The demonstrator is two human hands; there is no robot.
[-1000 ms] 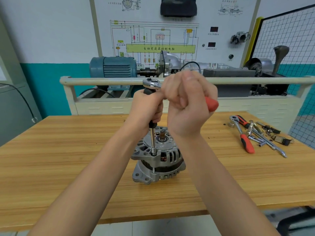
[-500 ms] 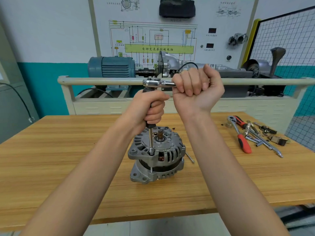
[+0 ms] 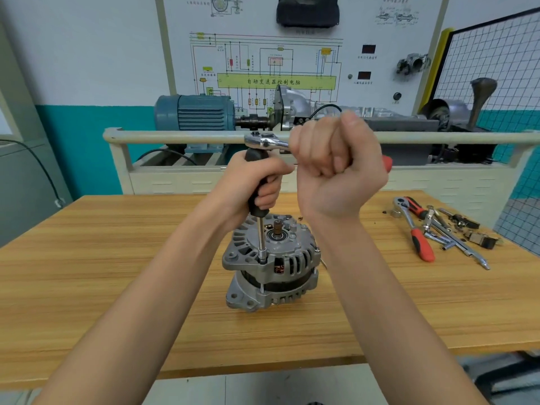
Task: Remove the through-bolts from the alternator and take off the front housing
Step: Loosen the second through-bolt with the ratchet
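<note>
1. Wooden bench, bearing all items below.
2. Alternator, upright at bench centre, shaft end up; through-bolt visible at near side between the housings.
3. Extension bar, vertical, socket seated on front housing.
4. Left hand, fingers curled round black driver handle.
5. Right hand, fingers curled round ratchet wrench handle, red end protruding.
6. Loose ratchets and sockets, far right of bench.
</note>
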